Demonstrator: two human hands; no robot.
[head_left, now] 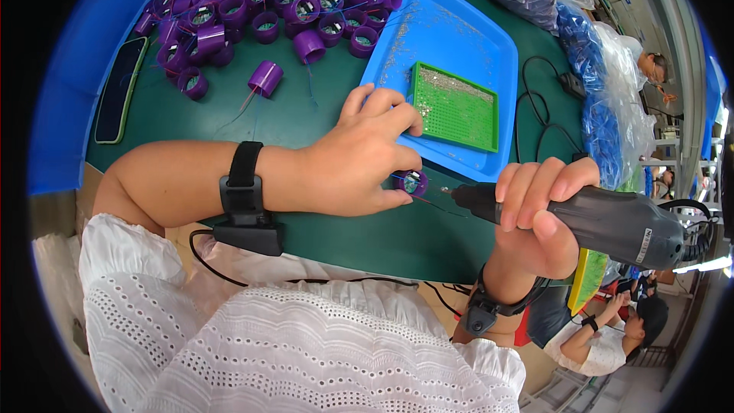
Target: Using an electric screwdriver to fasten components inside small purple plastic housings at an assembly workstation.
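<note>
My left hand (365,151) is closed around a small purple cylindrical housing (410,182), with thumb and fingers gripping its sides. A circuit board with thin wires shows in the housing's open end. A black electric screwdriver (604,218) lies in my right hand (547,214), fingers wrapped round its body. Its tip points left at the housing, with a small gap between them. Just beyond my left fingers is a green perforated screw tray (462,118) with many tiny screws, set inside a blue tray (451,19).
Many purple housings (310,46) with wires are heaped at the far left. A phone (122,92) lies at the left edge by a blue panel (73,53). Plastic bags (600,92) and a black cable (535,107) are at the right. Another person (604,336) sits at lower right.
</note>
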